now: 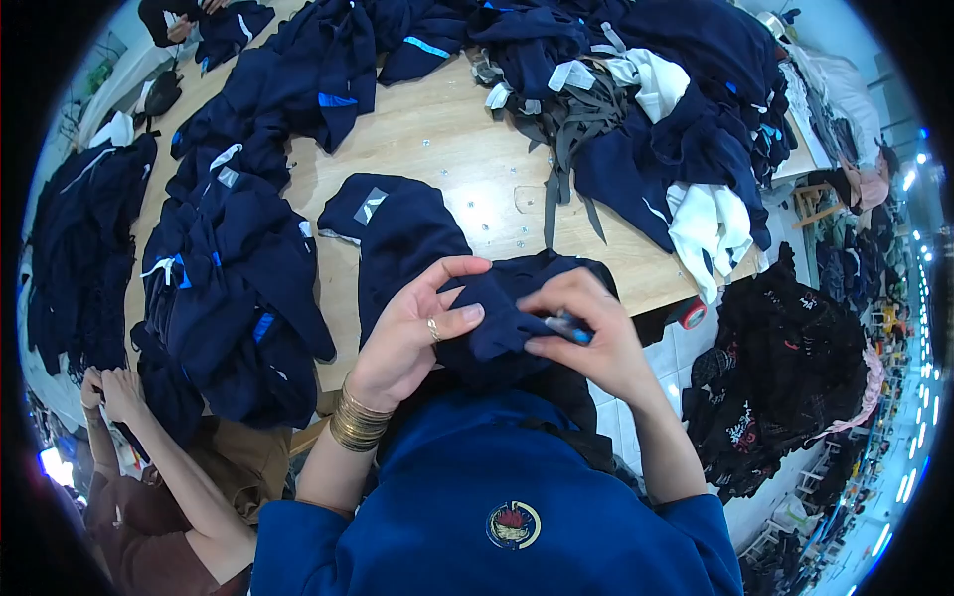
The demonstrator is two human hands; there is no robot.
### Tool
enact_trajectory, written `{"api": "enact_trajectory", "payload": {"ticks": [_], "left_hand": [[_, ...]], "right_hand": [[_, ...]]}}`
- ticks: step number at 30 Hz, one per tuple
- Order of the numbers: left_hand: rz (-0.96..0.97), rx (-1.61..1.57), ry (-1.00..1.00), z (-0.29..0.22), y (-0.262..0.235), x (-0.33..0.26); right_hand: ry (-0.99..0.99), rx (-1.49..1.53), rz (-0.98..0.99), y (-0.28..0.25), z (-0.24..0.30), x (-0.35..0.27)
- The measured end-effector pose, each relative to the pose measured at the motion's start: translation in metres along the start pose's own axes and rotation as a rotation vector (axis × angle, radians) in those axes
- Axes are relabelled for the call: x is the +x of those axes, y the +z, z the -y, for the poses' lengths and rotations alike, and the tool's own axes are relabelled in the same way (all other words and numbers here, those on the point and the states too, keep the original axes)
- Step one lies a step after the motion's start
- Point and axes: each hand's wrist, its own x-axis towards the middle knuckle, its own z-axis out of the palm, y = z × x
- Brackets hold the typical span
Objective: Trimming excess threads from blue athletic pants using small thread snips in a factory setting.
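In front of my body a navy garment [407,233] lies on the table's near edge, with a grey patch on its far end. My left hand [412,323], with a ring and gold bangles at the wrist, holds a raised fold of this cloth, thumb and forefinger apart at the front. My right hand [588,328] is at the fold's right side, its fingers closed round a small tool [579,336] with a blue part. The fingers hide most of that tool and it is slightly blurred; it may be thread snips.
Piles of navy garments [234,288] cover the left of the wooden table [427,139]. Dark straps [586,119] and white cloth [711,233] lie among more at the right. A red tape roll [693,315] is by the right edge. Black clothes [785,368] heap beyond. A co-worker's hands [114,392] are at left.
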Motion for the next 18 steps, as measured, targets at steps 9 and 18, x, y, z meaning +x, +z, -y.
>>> {"api": "enact_trajectory", "payload": {"ticks": [9, 18], "left_hand": [[0.209, 0.700, 0.078, 0.008, -0.010, 0.003], [-0.021, 0.324, 0.132, 0.013, -0.013, 0.004]], "right_hand": [[0.326, 0.482, -0.069, -0.005, 0.004, 0.004], [0.361, 0.486, -0.106, 0.000, 0.014, 0.015]]}}
